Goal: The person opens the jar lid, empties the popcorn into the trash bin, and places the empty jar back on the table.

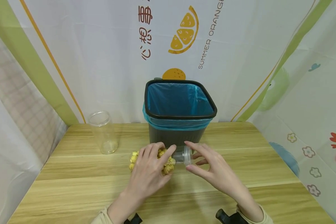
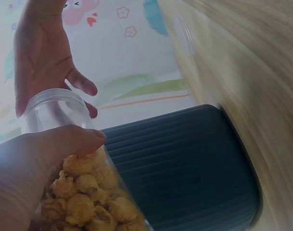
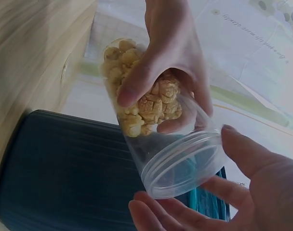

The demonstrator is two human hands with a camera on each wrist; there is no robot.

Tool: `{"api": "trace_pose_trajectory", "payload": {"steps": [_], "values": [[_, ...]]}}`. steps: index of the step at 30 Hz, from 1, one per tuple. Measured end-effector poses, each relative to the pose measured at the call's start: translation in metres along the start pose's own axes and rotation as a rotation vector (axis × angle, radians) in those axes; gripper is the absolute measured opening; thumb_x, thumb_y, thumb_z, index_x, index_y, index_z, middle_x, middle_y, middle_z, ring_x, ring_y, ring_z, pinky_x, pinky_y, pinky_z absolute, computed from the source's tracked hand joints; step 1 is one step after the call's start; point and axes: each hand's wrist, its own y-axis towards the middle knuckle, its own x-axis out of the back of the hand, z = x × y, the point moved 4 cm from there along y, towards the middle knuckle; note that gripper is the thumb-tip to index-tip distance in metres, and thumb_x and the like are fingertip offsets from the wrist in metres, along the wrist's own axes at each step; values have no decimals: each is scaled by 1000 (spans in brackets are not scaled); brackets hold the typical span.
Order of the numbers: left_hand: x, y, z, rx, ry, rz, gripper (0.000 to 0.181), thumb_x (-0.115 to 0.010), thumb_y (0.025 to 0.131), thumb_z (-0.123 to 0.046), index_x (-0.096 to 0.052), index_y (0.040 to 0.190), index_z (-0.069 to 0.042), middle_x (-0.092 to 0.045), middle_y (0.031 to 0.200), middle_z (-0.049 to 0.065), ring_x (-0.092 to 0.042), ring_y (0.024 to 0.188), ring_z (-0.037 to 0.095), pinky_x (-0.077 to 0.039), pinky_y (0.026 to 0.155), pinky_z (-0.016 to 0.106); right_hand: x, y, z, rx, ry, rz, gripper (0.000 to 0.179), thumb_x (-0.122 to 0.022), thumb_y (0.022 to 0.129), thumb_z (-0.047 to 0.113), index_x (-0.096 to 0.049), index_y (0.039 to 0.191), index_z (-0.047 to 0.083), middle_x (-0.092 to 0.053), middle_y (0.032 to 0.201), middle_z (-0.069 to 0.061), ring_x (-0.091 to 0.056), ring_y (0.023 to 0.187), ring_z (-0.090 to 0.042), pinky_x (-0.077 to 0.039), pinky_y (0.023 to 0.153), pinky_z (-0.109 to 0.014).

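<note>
A clear jar of popcorn (image 3: 158,106) lies sideways in my left hand (image 1: 149,171), in front of the bin, its mouth pointing right. The left fingers and thumb wrap around the jar's body; the left thumb shows across its side in the left wrist view. My right hand (image 1: 217,169) is at the jar's ridged rim (image 3: 182,166), thumb and fingers spread on opposite sides, fingertips right at the edge. The popcorn sits towards the jar's bottom end. A clear round disc, like a lid (image 2: 184,34), rests on the wooden table in the left wrist view.
A dark bin (image 1: 172,133) lined with a blue bag (image 1: 176,99) stands behind the hands. An upright clear jar (image 1: 103,133) is at the back left of the wooden table (image 1: 72,189). Printed curtains hang behind and on both sides.
</note>
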Motion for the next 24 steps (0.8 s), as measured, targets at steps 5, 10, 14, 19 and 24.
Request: {"api": "trace_pose_trajectory", "payload": {"steps": [5,10,14,19,24], "values": [[0,0,2,15,-9,9,89,-96,60,-39,-56,138,-26,-59,120,7,-58,107,27,-52,94,43,1,0,4,100,-10,-20,71,-78,91,30,-46,154,27,-55,147,2,-64,124,-22,-62,87,-30],[1,0,3,18,-7,19,88,-96,61,-40,-56,139,-27,-59,120,7,-58,108,27,-52,94,43,3,-1,3,98,-26,-12,80,-82,87,29,-42,157,26,-53,149,2,-61,126,-21,-61,90,-32],[1,0,2,21,-6,25,89,-96,61,-40,-56,139,-28,-58,121,6,-57,109,27,-52,95,43,4,-2,0,40,-7,-1,77,-77,92,31,-39,158,27,-53,151,0,-65,122,-21,-61,90,-33],[1,0,1,10,4,21,91,-98,59,-40,-56,139,-28,-59,121,6,-56,109,27,-51,95,43,2,-1,-3,-44,16,0,61,-64,101,34,-41,157,26,-61,141,-3,-72,106,-15,-60,87,-28],[2,0,-1,-2,11,18,91,-98,58,-40,-57,139,-28,-58,121,6,-56,110,27,-51,95,43,-1,0,-5,-94,8,2,57,-63,101,39,-46,154,26,-65,132,-2,-70,100,-8,-59,85,-26]]}}
